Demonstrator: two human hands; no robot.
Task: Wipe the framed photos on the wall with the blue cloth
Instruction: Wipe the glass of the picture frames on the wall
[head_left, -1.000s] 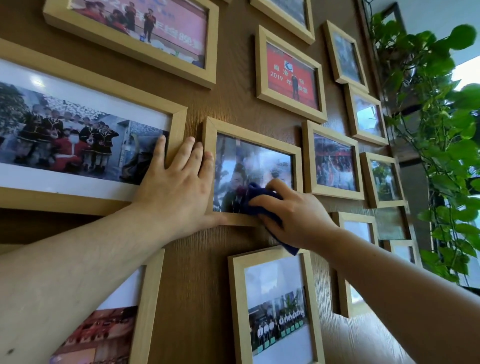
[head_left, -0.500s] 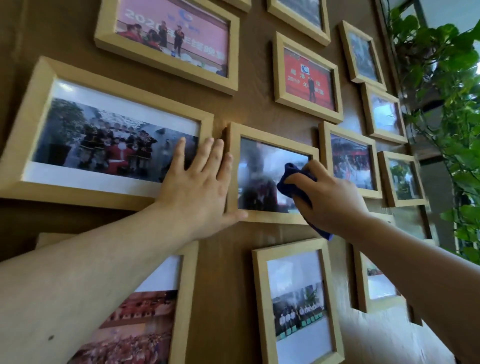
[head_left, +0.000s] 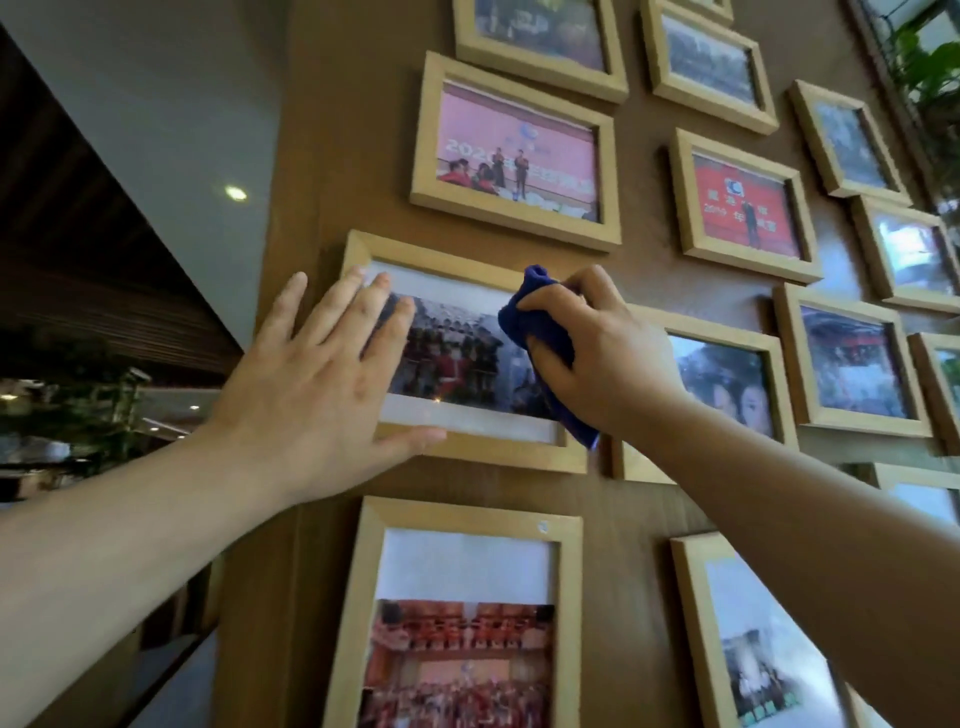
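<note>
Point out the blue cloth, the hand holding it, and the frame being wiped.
blue cloth (head_left: 519, 318), head view, on the bunched fold above the thumb.
right hand (head_left: 602, 358), head view, on its back.
wide frame (head_left: 467, 457), head view, on its bottom wooden rail.

Your blue cloth (head_left: 540, 332) is a deep, plain royal blue with no pattern, and it sits against a wall (head_left: 639, 275) of warm brown with a faint wood grain. Every frame you see is the same pale, light-wood tan: the wide group photo (head_left: 457, 343) shows dark and red figures bordered in white, the pink-backed photo (head_left: 519, 150) above it carries pale lettering, and the red-backed photo (head_left: 743, 208) to its right has white lettering. Below, the tall photo (head_left: 457, 623) is white on top with a red and orange crowd beneath, and green leaves (head_left: 930, 78) show at the upper right.
</note>
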